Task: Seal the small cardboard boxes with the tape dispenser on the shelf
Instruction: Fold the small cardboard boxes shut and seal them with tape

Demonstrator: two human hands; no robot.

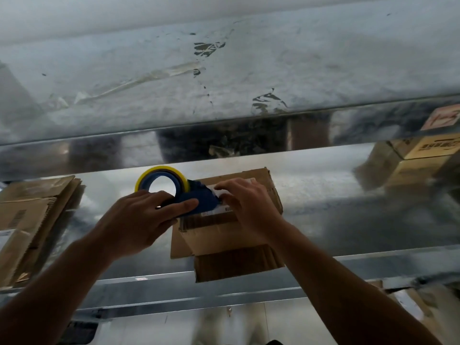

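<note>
Steel shelf [348, 220], centre frame | small cardboard box [224, 235] overhung its front edge, liable to tip under pressure | left hand [139, 220] gripped tape dispenser [196, 202] on box top | right hand [246, 207] fingertips bent beside it, grasp unclear; tape might skew.

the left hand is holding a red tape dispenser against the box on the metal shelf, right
Not quite: the tape dispenser is blue, not red, as the head view shows. The left hand does hold it against the box on the metal shelf.
</note>
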